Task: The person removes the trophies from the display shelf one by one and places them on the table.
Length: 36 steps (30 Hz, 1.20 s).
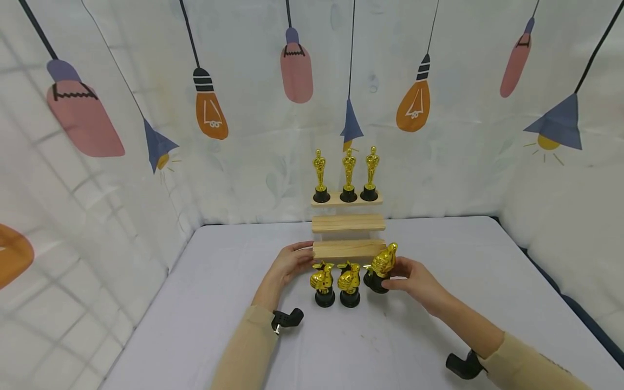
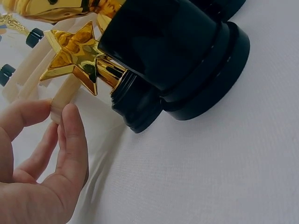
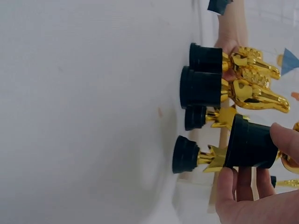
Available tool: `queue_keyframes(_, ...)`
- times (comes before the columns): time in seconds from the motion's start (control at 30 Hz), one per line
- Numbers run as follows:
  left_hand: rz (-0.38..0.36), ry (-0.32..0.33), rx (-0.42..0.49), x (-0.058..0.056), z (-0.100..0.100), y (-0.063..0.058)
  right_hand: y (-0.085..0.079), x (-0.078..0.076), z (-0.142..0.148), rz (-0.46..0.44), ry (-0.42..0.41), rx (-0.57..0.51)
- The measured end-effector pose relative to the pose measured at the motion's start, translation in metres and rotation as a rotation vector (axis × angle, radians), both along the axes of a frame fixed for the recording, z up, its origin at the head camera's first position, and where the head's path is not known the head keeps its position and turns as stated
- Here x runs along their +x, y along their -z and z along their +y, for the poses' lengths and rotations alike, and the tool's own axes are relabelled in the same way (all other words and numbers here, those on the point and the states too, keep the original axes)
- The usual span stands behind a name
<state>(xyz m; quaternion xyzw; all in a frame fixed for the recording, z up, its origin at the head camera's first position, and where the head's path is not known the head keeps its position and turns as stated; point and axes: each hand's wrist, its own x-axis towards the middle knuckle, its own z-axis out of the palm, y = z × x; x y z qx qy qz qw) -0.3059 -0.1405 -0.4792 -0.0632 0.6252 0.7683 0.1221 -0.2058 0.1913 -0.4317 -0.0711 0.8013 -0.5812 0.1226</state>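
Head view: the right hand (image 1: 414, 281) holds a glossy gold figure trophy (image 1: 384, 261), tilted, in front of the right end of a pale wooden stepped stand (image 1: 348, 249), with two upright gold trophies (image 1: 349, 279) beside it on the white worktop (image 1: 312, 352). Left wrist view: the left hand (image 2: 56, 189) has its fingers pinching the stand's end near a faceted gold star (image 2: 74, 53). Right wrist view: the right fingers and thumb pinch the held trophy's smooth black tapering base (image 3: 252, 144)

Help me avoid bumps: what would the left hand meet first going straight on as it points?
The pale rectangular wooden bottom step, whose left end its fingertips appear to touch; depth is uncertain.
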Motion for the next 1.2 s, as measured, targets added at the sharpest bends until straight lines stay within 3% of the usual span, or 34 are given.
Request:
queue_keyframes(0.53,-0.005,-0.007,0.004,0.001,0.0,0.001,0.03,0.001,-0.004,-0.049,0.016,0.013)
queue_keyframes(1.2,0.023,-0.003,0.009,0.0,0.0,0.004,0.039,-0.002,-0.015,-0.05,0.04,0.012)
